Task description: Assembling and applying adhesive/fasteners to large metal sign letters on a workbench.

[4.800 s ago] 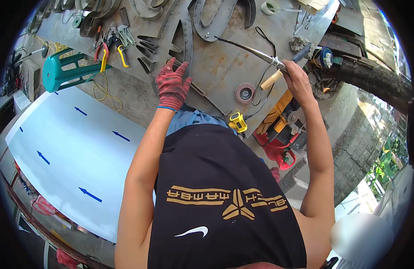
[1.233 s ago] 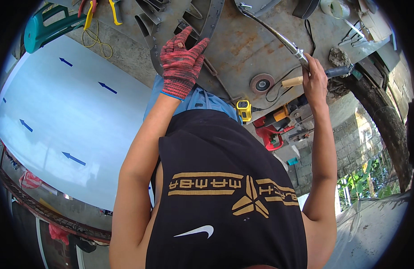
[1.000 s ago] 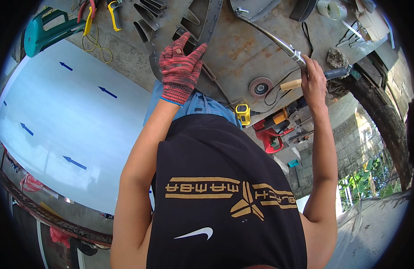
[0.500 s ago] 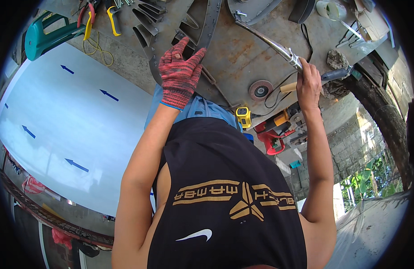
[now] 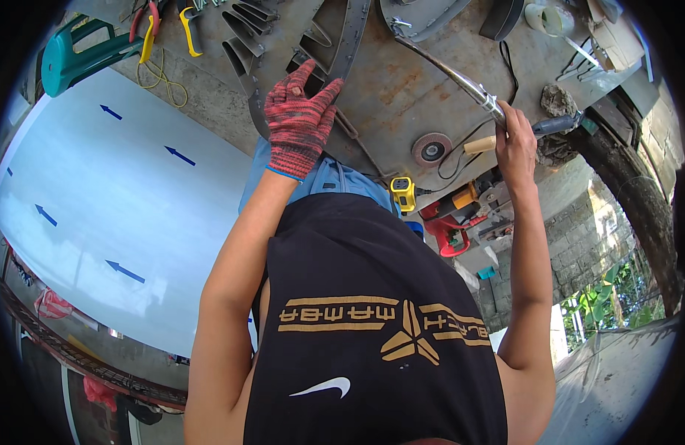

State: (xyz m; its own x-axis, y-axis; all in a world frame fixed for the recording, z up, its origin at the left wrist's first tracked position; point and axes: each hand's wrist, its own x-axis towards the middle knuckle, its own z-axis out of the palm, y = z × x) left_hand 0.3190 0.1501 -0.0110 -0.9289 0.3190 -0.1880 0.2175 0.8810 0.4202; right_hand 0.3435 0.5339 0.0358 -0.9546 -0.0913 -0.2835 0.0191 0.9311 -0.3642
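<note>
one gloved left hand [image 5: 299, 122] — open, flat on one curved metal strip [image 5: 351, 44]; one bare right hand [image 5: 516, 145] — gripping one metal rod [image 5: 452, 74].

left hand [image 5: 302, 122]: covered by a knitted red cloth glove, coarse weave
right hand [image 5: 514, 144]: bare
curved rod [image 5: 454, 74]: shiny metal, smooth
bench top [image 5: 402, 89]: dull metal plate, rust-stained, rough
curved strips [image 5: 350, 44]: grey matt metal
white sheet [image 5: 98, 215]: smooth, faintly glossy
flap disc [image 5: 431, 149]: gritty abrasive face
</note>
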